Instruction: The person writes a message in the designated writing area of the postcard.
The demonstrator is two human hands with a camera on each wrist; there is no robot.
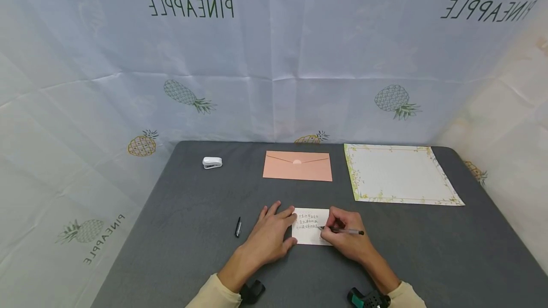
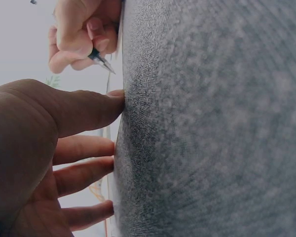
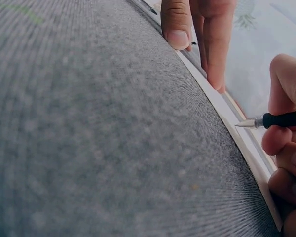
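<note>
A small white card [image 1: 309, 237] with several lines of handwriting lies on the dark table. My right hand [image 1: 348, 236] pinches a pen [image 1: 348, 231] between thumb and fingers, its tip at the end of the lowest written line. In the right wrist view the pen's metal tip [image 3: 246, 123] and black grip show close over the card [image 3: 219, 104]. My left hand [image 1: 269, 236] rests with spread fingers at the card's left edge. Its thumb [image 2: 91, 111] and fingertips press down there in the left wrist view. The right hand covers the card's right edge.
Left of the left hand lies a black pen cap [image 1: 238, 227]. A white stapler [image 1: 212, 162] sits at the back left, a peach envelope [image 1: 297, 166] at the back middle. A large sheet with a floral border [image 1: 398, 175] lies at the back right. A pineapple-print curtain [image 1: 274, 51] hangs behind.
</note>
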